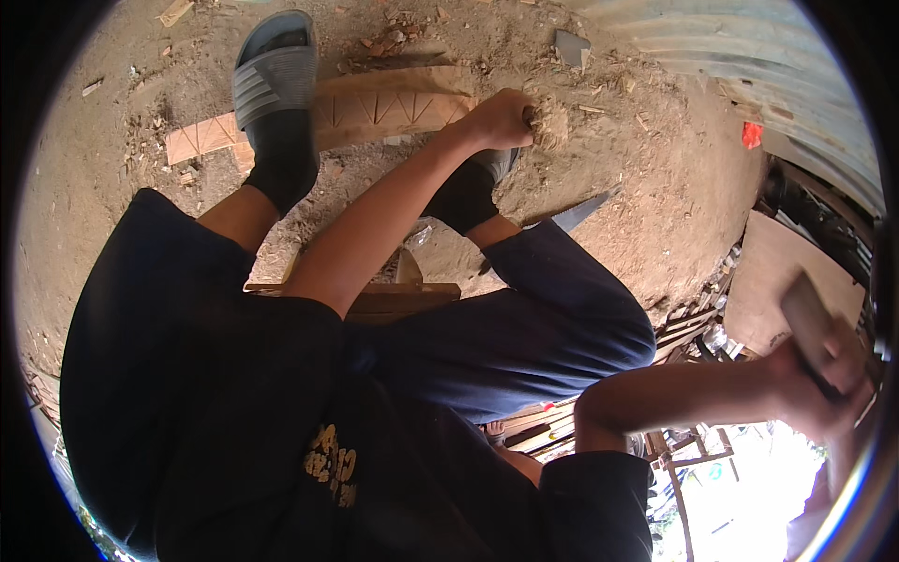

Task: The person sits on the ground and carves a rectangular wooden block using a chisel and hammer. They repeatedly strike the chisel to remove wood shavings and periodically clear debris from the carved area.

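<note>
My left hand point(503, 119) is closed in a fist low over the ground, beside the right end of a carved wooden plank point(393, 105). What the fist grips, if anything, is hidden. Cut zigzag lines run along the plank's face. My left foot in a grey slide sandal point(274, 70) rests across the plank; my other foot point(468, 192) is beside my left wrist. Out at the far right, my right hand point(824, 389) is raised, wrapped around a brown bar-shaped tool point(809, 318). Motion blurs both hand and tool, so its exact kind does not show.
A grey blade point(582, 212) lies on the dirt beside my right knee. Near my legs is a wooden beam point(403, 298). At the right stand a corrugated metal sheet point(749, 56), a flat tan board point(782, 267) and stacked wooden slats point(688, 330). Wood chips litter the ground.
</note>
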A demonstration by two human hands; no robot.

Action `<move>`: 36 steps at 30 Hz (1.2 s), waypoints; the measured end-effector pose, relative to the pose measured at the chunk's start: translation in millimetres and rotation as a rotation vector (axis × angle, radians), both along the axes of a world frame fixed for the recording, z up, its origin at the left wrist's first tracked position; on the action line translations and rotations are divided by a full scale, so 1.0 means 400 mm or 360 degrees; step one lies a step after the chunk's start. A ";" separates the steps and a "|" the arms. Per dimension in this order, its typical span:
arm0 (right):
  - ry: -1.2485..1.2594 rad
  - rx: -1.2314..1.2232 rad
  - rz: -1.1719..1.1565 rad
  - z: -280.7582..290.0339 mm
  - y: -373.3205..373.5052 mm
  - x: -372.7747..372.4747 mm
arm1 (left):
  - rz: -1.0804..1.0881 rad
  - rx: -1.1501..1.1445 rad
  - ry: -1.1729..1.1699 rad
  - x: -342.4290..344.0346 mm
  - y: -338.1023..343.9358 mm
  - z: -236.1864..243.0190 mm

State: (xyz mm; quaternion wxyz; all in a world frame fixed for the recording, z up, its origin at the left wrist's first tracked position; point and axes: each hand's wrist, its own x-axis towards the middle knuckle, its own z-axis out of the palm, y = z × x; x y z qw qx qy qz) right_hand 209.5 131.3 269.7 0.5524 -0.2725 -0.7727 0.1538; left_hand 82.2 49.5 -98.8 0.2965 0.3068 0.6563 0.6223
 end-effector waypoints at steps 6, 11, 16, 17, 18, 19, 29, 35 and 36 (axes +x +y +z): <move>-0.1019 -0.2123 0.0360 -0.407 -0.175 0.154 | -0.0173 -0.0077 0.0120 0.000 0.015 0.024; -0.0886 -0.2492 0.0675 -0.290 -0.166 0.101 | -0.0174 0.0134 0.0587 0.005 0.016 -0.005; -0.0618 -0.2609 0.0671 -0.342 -0.119 0.146 | 0.0126 0.0560 0.1094 -0.077 0.002 -0.053; -0.0544 -0.2654 0.0628 -0.361 -0.111 0.159 | 0.0075 0.0489 0.0867 -0.099 -0.013 -0.051; -0.0471 -0.2699 0.0587 -0.377 -0.104 0.169 | 0.0046 0.0422 0.0653 -0.119 -0.026 -0.046; -0.0372 -0.2826 0.0539 -0.397 -0.103 0.183 | -0.0072 0.0264 -0.0118 -0.130 -0.040 -0.057; 0.0178 -0.3323 0.0221 -0.480 -0.037 0.278 | 0.0287 0.0281 -0.1042 -0.152 -0.010 0.054; 0.0211 -0.3394 0.0261 -0.464 -0.008 0.266 | 0.0052 0.0169 -0.0753 -0.182 0.023 0.125; 0.0214 -0.3417 0.0280 -0.462 -0.005 0.265 | -0.0016 0.0167 -0.0736 -0.189 0.026 0.129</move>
